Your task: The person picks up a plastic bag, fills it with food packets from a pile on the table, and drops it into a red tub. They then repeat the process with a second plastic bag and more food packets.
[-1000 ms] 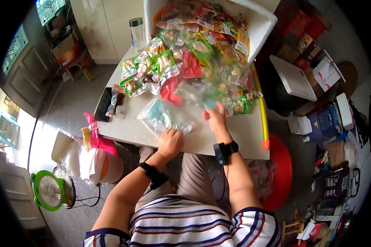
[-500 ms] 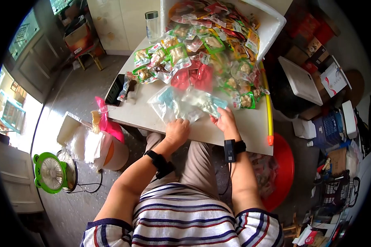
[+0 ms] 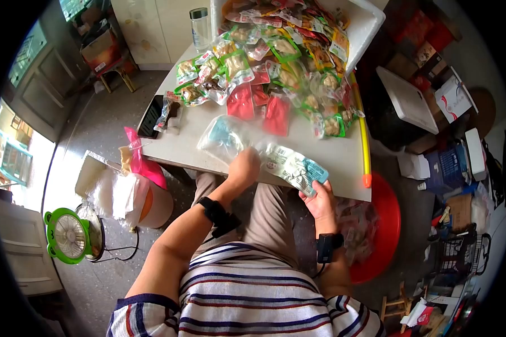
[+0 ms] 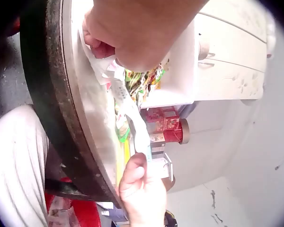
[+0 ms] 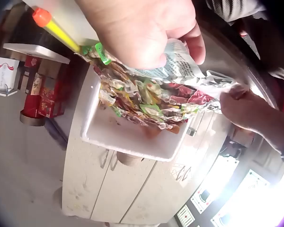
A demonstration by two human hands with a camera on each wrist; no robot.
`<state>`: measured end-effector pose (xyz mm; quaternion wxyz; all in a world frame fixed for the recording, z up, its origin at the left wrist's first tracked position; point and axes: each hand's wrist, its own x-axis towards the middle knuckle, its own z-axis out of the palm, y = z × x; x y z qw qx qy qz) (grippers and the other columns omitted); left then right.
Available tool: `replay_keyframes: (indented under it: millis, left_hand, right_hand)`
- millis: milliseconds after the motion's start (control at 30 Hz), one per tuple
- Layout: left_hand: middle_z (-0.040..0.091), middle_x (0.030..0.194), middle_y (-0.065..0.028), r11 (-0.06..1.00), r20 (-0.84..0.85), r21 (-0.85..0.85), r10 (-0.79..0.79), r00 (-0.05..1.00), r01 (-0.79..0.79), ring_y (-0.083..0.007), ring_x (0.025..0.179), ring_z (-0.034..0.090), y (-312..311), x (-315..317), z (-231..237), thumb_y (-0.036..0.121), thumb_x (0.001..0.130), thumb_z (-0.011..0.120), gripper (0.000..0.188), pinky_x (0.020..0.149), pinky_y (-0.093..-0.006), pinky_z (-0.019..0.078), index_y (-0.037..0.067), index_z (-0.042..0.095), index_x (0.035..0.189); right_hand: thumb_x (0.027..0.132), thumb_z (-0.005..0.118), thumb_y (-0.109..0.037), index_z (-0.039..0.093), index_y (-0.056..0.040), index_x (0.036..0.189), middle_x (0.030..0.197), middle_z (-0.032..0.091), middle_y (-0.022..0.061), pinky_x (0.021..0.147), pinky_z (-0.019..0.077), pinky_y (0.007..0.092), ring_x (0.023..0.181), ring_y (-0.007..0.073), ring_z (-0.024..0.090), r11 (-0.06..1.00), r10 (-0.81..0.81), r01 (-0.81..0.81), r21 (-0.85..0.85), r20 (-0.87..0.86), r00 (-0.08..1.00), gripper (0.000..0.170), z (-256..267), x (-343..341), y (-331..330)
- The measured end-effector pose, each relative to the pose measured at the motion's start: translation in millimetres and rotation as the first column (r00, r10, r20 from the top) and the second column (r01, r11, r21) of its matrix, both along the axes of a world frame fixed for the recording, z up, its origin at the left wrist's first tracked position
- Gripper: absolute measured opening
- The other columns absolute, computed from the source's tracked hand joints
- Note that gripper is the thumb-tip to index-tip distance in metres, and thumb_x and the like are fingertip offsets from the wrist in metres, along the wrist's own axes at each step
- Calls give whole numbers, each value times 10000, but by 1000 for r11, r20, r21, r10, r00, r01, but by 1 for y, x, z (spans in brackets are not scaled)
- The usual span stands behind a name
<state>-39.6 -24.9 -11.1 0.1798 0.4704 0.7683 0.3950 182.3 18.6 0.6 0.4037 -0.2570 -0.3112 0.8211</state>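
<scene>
packet (image 3: 295,167), pale and printed with a blue end, stretches out over the near edge of the surface (image 3: 331,154), held at its blue end between thumb and fingers of the right hand (image 3: 320,199). its other end reaches the left hand (image 3: 245,167), whose fingers are curled on a clear bag (image 3: 230,128); whether they also pinch the packet cannot be told. something light blue shows through the bag's film, though whether it lies inside is unclear.

beyond, a white foam box (image 3: 367,42) lies tipped with its mouth toward the person, full of small sealed packs (image 3: 284,48) that spill out in a heap. many have green-edged windows with pale pieces inside; several red packs (image 3: 276,115) lie at the near side of the heap. a lidded glass jar (image 3: 199,32) stands upright behind the heap, and a black tray (image 3: 150,118) sits at the left edge. on the right, below the surface, a red basin (image 3: 389,230) holds a pile of clear plastic.
</scene>
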Motion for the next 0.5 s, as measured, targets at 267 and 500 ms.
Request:
replay_keyframes:
  millis: [267, 500]
  left_hand:
    - [539, 748, -175, 998, -49, 32, -52, 997, 53, -346, 726, 518, -1, 7, 3, 140, 749, 456, 128, 626, -396, 411, 26, 511, 766]
    - [526, 727, -169, 990, -233, 33, -125, 964, 136, -359, 675, 512, -3, 11, 29, 147, 756, 450, 120, 595, -426, 413, 31, 481, 761]
  right_hand:
    - [795, 453, -68, 422, -100, 1083, 986, 535, 58, 594, 498, 332, 789, 199, 564, 994, -12, 1, -110, -97, 995, 292, -9, -12, 0]
    - [803, 444, -67, 450, -102, 1053, 982, 536, 63, 611, 493, 333, 802, 202, 563, 962, -32, -39, -272, -253, 967, 253, -22, -28, 4]
